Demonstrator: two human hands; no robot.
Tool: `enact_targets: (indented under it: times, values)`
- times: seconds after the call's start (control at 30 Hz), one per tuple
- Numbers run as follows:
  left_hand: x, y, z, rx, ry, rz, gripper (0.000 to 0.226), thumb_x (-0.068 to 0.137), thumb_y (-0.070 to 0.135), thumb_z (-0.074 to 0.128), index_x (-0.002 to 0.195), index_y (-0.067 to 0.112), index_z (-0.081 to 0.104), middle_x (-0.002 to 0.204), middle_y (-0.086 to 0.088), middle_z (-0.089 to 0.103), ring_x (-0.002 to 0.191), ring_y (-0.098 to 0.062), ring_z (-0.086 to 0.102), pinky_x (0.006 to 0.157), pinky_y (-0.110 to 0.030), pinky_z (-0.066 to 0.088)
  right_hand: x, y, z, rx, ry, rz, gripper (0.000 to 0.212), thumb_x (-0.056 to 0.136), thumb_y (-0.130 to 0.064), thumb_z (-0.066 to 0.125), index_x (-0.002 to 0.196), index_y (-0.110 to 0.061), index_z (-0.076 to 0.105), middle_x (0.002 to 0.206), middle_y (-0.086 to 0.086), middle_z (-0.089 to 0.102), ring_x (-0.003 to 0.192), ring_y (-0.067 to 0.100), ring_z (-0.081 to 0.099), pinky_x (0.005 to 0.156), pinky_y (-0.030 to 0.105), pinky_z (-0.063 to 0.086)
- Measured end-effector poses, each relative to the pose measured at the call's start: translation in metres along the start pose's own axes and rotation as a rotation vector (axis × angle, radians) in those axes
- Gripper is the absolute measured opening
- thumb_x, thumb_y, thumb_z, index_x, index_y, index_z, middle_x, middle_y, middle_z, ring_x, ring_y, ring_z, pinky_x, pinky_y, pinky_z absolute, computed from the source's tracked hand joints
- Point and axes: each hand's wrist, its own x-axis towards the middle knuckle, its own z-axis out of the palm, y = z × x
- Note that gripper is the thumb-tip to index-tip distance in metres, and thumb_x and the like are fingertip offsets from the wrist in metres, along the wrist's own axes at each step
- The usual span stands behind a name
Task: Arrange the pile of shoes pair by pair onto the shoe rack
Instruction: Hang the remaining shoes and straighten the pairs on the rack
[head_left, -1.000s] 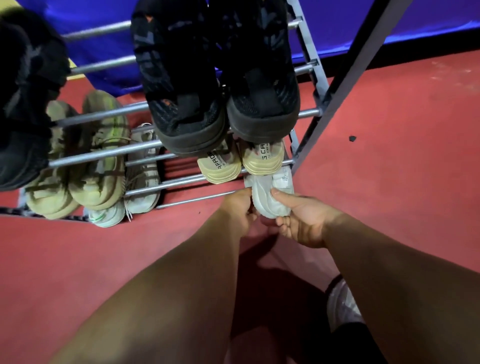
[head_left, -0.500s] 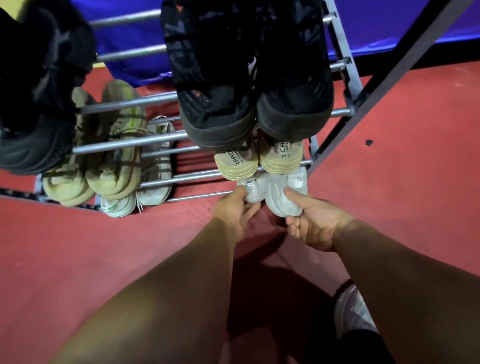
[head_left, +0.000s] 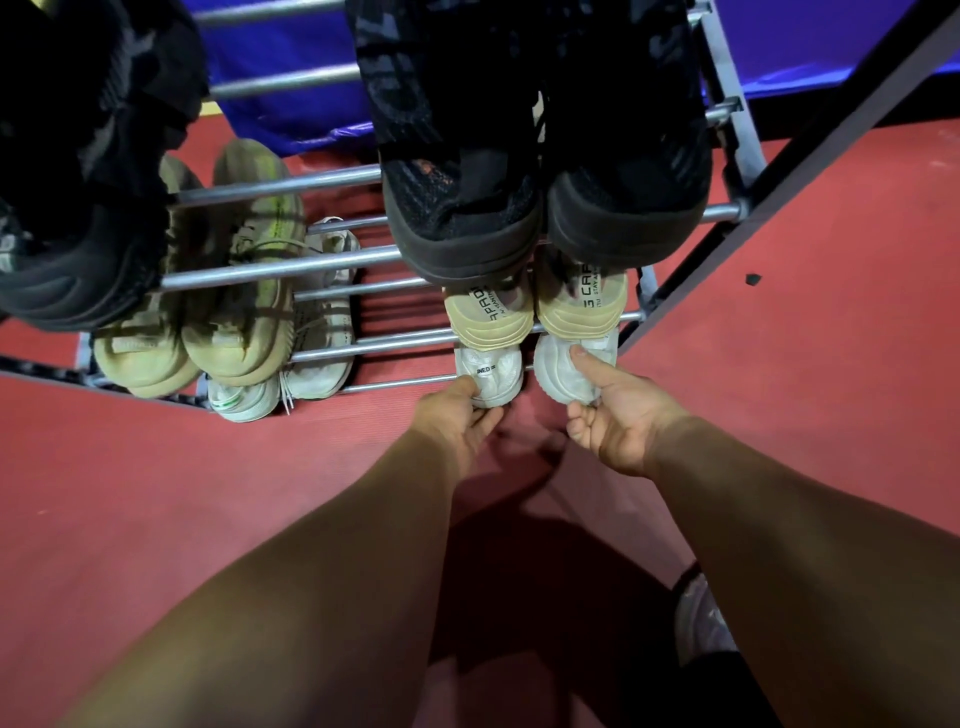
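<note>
- Upper left of the frame: a black shoe (head_left: 78, 208) sits on the upper bars of the shoe rack (head_left: 260, 270), with no hand on it.
- Below it, a tan sneaker pair (head_left: 208, 332) rests on a lower tier. A white sneaker with a green mark (head_left: 244, 402) and a white knit sneaker (head_left: 322, 332) lie just beside it on the bottom tier.
- Centre top: a black sneaker pair (head_left: 540, 208) stands side by side. Under it is a cream-soled pair (head_left: 535, 312) with lettering on the heels.
- Bottom tier, centre: the left hand (head_left: 457, 421) pinches the heel of the left white sneaker (head_left: 491, 371), thumb on top and fingers beneath.
- Just to the right, the right hand (head_left: 618, 421) grips the right white sneaker (head_left: 563, 369), thumb pressed on its heel and fingers curled under.
- A second ago only one white sneaker showed between the hands; half a second ago the two were touching. Now they lie apart with a gap, each below one cream-soled shoe.
- By my reading this pair is nearly seated, and only a final nudge and release remain.
- Lower right: another pale shoe (head_left: 698, 618) shows on the red floor (head_left: 156, 493) beside the right forearm. Whether it belongs to the pile I cannot tell.
</note>
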Motion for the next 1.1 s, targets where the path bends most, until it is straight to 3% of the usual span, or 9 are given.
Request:
enact_targets:
  times: [0.2,0.27,0.4,0.47,0.6,0.77,0.9,1.0,1.1]
  values:
    - [-0.001,0.002,-0.004,0.017,-0.031,-0.005,0.017,0.103,0.006,0.055,0.115,-0.001,0.065,0.111,-0.018,0.073,0.098,-0.026,0.072,0.075,-0.032,0.061,0.007,0.006,0.009,-0.102,-0.01,-0.05,0.049,0.089,-0.038,0.079,0.128,-0.019,0.057,0.104,0.004,0.068,0.074,0.018,0.072,0.062,0.031,0.059]
    - [0.001,0.003,-0.006,0.029,-0.031,-0.007,0.017,0.104,0.006,0.053,0.115,0.0,0.064,0.108,-0.017,0.073,0.092,-0.024,0.072,0.074,-0.031,0.061,0.011,0.012,0.012,-0.063,0.019,-0.037,0.04,0.093,-0.025,0.077,0.125,-0.017,0.055,0.108,0.008,0.066,0.093,0.029,0.074,0.078,0.038,0.061]
    - [0.002,0.004,-0.011,0.024,-0.026,0.001,0.017,0.103,0.006,0.054,0.116,-0.001,0.063,0.104,-0.015,0.072,0.09,-0.023,0.071,0.074,-0.031,0.06,0.018,0.02,0.015,-0.027,0.151,-0.074,0.012,0.101,-0.014,0.065,0.106,-0.02,0.056,0.108,0.011,0.066,0.096,0.034,0.073,0.089,0.045,0.061]
    - [0.004,0.004,-0.014,0.015,-0.029,0.012,0.02,0.103,0.004,0.054,0.12,-0.003,0.063,0.106,-0.016,0.072,0.091,-0.023,0.071,0.073,-0.031,0.061,0.021,0.022,0.015,-0.027,0.178,-0.101,0.014,0.103,-0.011,0.061,0.1,-0.024,0.055,0.105,0.01,0.067,0.095,0.033,0.073,0.09,0.045,0.06]
    - [0.006,0.004,-0.013,-0.016,-0.029,0.039,0.031,0.101,0.003,0.055,0.131,-0.007,0.054,0.116,-0.022,0.07,0.095,-0.026,0.073,0.063,-0.03,0.062,0.021,0.021,0.016,0.09,0.114,-0.068,0.019,0.103,-0.008,0.059,0.121,-0.016,0.06,0.112,0.013,0.071,0.096,0.032,0.074,0.08,0.04,0.062]
    - [0.009,0.016,-0.004,-0.055,-0.043,0.061,0.031,0.101,0.006,0.057,0.13,-0.006,0.055,0.12,-0.021,0.07,0.097,-0.024,0.073,0.072,-0.031,0.064,0.017,0.004,0.029,0.126,0.019,-0.105,0.026,0.105,-0.012,0.057,0.128,-0.022,0.061,0.12,0.011,0.073,0.102,0.029,0.073,0.074,0.031,0.057]
    - [0.01,0.017,-0.004,0.048,-0.048,0.02,0.017,0.102,0.011,0.06,0.114,-0.001,0.062,0.111,-0.015,0.069,0.09,-0.02,0.067,0.078,-0.028,0.062,0.024,0.004,0.033,0.14,0.153,-0.061,0.026,0.099,-0.015,0.069,0.123,-0.014,0.062,0.129,0.015,0.065,0.105,0.032,0.07,0.078,0.036,0.061]
    - [0.008,0.012,-0.005,0.044,-0.026,0.024,0.038,0.099,0.013,0.065,0.133,0.001,0.053,0.118,-0.017,0.067,0.101,-0.026,0.069,0.065,-0.029,0.063,0.028,0.01,0.032,0.184,0.186,-0.037,0.047,0.099,-0.014,0.068,0.143,-0.011,0.052,0.138,0.015,0.058,0.105,0.031,0.068,0.086,0.039,0.062]
    - [0.007,0.01,-0.005,0.051,-0.004,0.036,0.037,0.101,0.009,0.062,0.135,0.001,0.051,0.124,-0.017,0.066,0.109,-0.029,0.068,0.063,-0.03,0.063,0.027,0.012,0.029,0.136,0.186,-0.036,0.044,0.103,-0.014,0.061,0.145,-0.013,0.05,0.135,0.014,0.06,0.1,0.028,0.069,0.076,0.037,0.061]
